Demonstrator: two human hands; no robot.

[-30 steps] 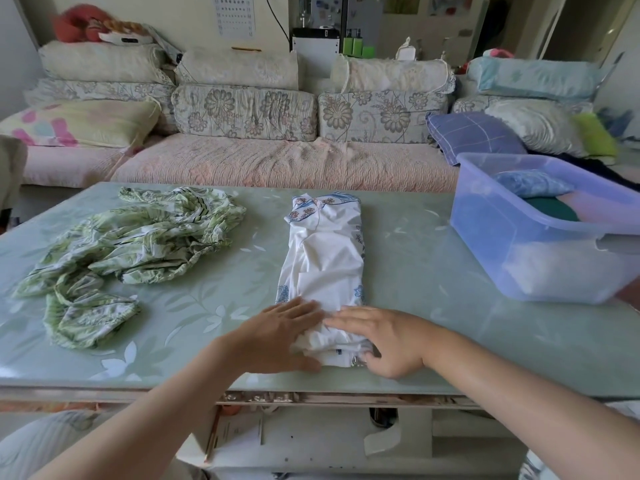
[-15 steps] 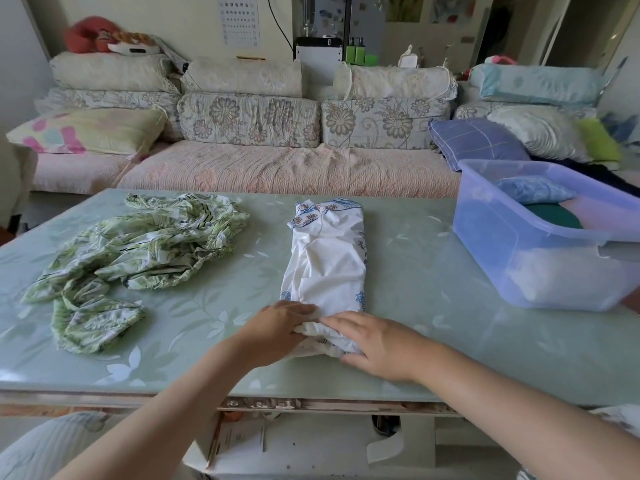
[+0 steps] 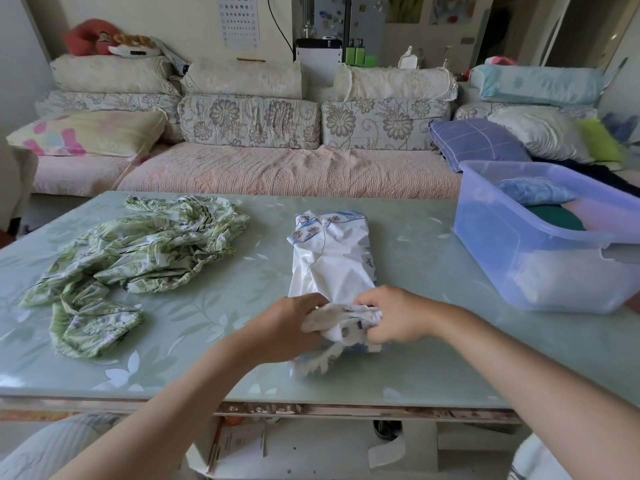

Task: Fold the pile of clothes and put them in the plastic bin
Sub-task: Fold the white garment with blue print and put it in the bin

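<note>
Status: task partly complete. The plastic bin (image 3: 512,258) stands at the right edge of the tabletop (image 3: 433,258) and already holds clothes (image 3: 533,190), blue, green and pink among them. A white shirt (image 3: 332,268), folded into a narrow strip, lies mid-tabletop. The left hand (image 3: 294,327) and right hand (image 3: 398,317) both grip its bunched end at the near edge, fingers curled into the cloth. A green garment (image 3: 138,251) lies crumpled toward the left edge, unfolded. Outstanding, by my assessment: complete this fold, bin the shirt, then fold and bin the green garment.
</note>
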